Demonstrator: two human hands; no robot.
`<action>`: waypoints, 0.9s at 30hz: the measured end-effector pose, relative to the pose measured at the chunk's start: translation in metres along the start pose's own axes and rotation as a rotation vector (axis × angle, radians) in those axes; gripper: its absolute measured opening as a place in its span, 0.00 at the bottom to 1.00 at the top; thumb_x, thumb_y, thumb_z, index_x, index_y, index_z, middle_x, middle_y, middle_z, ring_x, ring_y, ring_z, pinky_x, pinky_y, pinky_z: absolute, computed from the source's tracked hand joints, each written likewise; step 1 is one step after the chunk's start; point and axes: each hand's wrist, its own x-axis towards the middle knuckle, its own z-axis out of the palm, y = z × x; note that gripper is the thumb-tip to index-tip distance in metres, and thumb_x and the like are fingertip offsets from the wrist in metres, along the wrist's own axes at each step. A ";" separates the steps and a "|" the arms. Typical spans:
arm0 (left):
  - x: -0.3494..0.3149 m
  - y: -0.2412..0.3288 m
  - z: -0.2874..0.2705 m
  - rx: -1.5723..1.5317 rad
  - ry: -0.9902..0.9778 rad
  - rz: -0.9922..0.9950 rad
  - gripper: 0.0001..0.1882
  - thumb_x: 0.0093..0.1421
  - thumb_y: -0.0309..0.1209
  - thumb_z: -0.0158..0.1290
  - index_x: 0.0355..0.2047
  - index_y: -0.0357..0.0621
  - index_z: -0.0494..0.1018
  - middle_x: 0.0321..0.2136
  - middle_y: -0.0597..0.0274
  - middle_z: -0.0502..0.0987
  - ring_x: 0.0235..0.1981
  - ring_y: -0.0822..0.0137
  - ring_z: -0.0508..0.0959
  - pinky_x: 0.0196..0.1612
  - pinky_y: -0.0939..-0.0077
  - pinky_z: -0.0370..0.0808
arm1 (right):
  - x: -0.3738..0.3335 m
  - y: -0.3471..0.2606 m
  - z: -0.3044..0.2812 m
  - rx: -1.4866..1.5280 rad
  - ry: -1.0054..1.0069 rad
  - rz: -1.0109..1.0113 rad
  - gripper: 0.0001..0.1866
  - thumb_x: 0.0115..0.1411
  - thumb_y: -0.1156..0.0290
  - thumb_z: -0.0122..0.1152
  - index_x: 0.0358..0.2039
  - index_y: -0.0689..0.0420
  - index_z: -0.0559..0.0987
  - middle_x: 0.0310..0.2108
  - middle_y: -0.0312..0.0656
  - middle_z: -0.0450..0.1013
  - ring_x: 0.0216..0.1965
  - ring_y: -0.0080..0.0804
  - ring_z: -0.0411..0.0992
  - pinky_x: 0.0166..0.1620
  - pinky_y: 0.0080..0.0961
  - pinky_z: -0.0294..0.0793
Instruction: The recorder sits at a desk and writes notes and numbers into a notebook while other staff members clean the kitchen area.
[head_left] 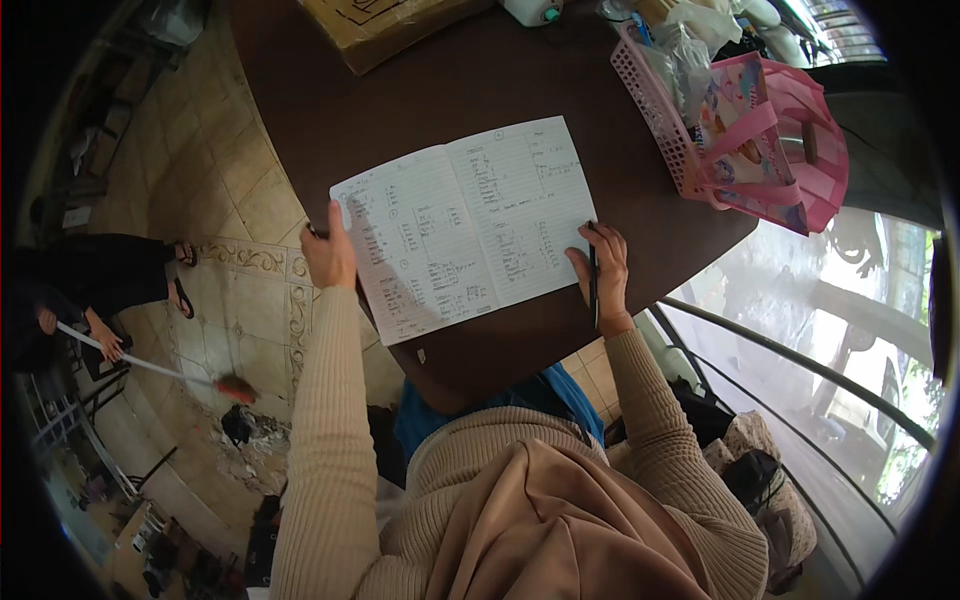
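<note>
An open lined notebook (pixel 480 230) lies slightly tilted on the dark brown table (pixel 330 110), with handwriting on both pages. My left hand (pixel 330 252) is at the notebook's left edge, its thumb pointing up along the page. The fingers of that hand are curled, and a small dark thing I cannot make out shows between them. On the right, my right hand (pixel 606 262) rests by the lower right corner of the notebook. A black pen (pixel 594 285) is held in it, lying lengthwise along the hand.
A pink basket (pixel 650 110) with plastic bags and a pink tote bag (pixel 770 150) stand at the right. A cardboard box (pixel 385 30) sits at the far edge beside a white bottle (pixel 530 10). On the left, another person holds a broom (pixel 235 387) over debris (pixel 255 445) on the tiled floor.
</note>
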 end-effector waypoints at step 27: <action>0.117 0.089 0.033 0.311 0.218 -0.194 0.42 0.53 0.62 0.33 0.45 0.29 0.66 0.41 0.40 0.73 0.43 0.48 0.73 0.47 0.60 0.68 | 0.102 -0.006 0.066 0.739 0.305 0.440 0.04 0.54 0.80 0.55 0.28 0.62 0.69 0.31 0.37 0.67 0.28 0.20 0.69 0.34 0.15 0.70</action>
